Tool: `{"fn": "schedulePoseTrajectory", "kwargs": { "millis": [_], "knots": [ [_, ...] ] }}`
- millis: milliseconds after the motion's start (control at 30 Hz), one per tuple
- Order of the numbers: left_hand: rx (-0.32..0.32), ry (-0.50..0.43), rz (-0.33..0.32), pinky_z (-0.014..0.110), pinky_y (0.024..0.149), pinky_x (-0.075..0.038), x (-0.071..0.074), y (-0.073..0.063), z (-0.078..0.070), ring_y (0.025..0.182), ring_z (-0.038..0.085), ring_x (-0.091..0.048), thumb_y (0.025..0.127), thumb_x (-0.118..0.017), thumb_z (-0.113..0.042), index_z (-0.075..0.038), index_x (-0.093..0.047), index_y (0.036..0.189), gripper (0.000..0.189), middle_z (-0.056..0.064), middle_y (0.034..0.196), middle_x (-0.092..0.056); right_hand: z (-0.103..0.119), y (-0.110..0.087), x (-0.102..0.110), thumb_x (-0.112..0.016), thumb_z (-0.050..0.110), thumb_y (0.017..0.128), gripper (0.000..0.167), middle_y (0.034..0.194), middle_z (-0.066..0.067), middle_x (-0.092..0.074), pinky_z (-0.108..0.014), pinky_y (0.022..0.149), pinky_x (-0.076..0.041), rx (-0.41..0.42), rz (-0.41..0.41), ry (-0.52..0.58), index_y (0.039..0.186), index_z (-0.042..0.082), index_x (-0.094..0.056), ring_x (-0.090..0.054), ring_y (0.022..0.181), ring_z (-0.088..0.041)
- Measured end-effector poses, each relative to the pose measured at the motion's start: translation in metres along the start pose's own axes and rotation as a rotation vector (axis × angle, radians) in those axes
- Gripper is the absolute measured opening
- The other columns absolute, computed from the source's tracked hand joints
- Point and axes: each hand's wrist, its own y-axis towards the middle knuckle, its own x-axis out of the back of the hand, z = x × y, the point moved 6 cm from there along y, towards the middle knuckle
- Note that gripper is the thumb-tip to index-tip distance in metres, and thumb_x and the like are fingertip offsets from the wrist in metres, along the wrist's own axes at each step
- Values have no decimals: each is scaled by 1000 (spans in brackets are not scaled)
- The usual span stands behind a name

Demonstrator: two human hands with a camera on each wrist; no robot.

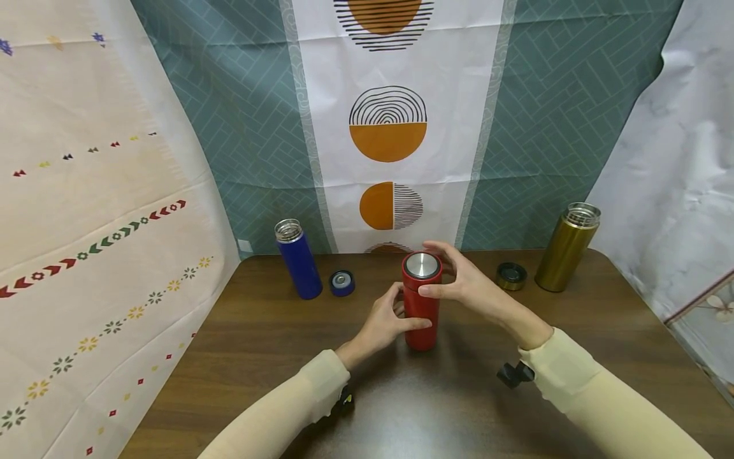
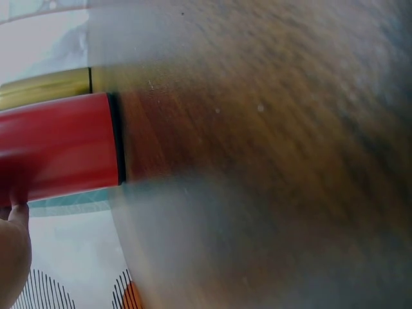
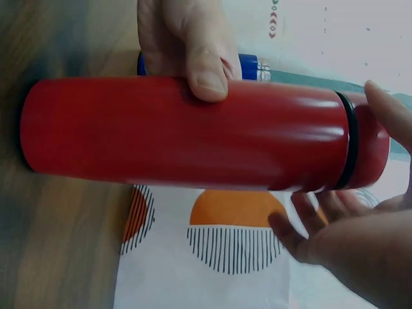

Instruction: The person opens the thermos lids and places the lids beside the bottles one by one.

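A red bottle (image 1: 423,305) stands upright on the table, its lid (image 1: 422,265) with a silver top in place. Low on the body, my left hand (image 1: 380,322) grips it, thumb across the front. My right hand (image 1: 471,285) is round the lid, thumb in front and fingers behind. In the right wrist view the right thumb touches the red lid (image 3: 372,151) above a black ring, while the other fingers curl at its far side, partly hidden. The left wrist view shows the lower part of the red bottle (image 2: 64,145) and a bit of the left hand (image 2: 11,261).
At the back left, an uncapped blue bottle (image 1: 301,264) stands beside its blue lid (image 1: 342,284). A gold bottle (image 1: 564,252), also uncapped, stands at the back right, its lid (image 1: 511,276) to its left. Patterned cloth (image 1: 258,140) hangs behind the wooden table (image 1: 241,357).
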Motion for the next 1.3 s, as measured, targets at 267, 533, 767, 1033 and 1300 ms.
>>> {"fn": "schedulePoseTrajectory", "kwargs": {
  "millis": [267, 533, 767, 1033, 1300],
  "knots": [
    [-3, -1, 3, 39, 103, -54, 0, -1, 1, 127, 24, -65, 87, -87, -18, -17, -52, 137, 61, 3, 135, -61, -1, -4, -3, -86, 28, 86, 77, 142, -14, -52, -50, 98, -51, -4, -140, -128, 146, 8, -42, -52, 127, -37],
    [-12, 6, 0, 39, 104, -53, 1, -2, -1, 127, 24, -65, 86, -88, -18, -17, -52, 138, 63, 3, 137, -60, -3, -3, -1, -81, 25, 91, 75, 146, -11, -53, -58, 106, -46, -3, 15, -11, 154, 16, -43, -46, 136, -38],
    [-21, 15, -6, 36, 106, -51, 0, 0, 0, 129, 21, -63, 87, -87, -18, -16, -52, 136, 60, 3, 136, -60, -4, -4, -9, -86, 31, 86, 86, 145, -14, -50, -55, 102, -50, 0, -130, -119, 153, 12, -36, -48, 132, -37],
    [-19, 14, -1, 36, 109, -49, 1, 0, -1, 131, 20, -61, 87, -87, -17, -16, -52, 136, 61, 2, 136, -61, 3, -1, -6, -84, 26, 88, 74, 139, -12, -58, -54, 100, -50, 23, -102, -136, 149, 12, -45, -52, 127, -35],
    [-8, 8, 5, 37, 107, -51, 1, -1, -1, 129, 21, -63, 87, -87, -18, -16, -51, 139, 62, 2, 137, -61, 11, 8, -2, -85, 17, 87, 72, 138, -10, -60, -59, 108, -44, 36, 60, -57, 147, 13, -47, -50, 131, -34]
  ]
}}
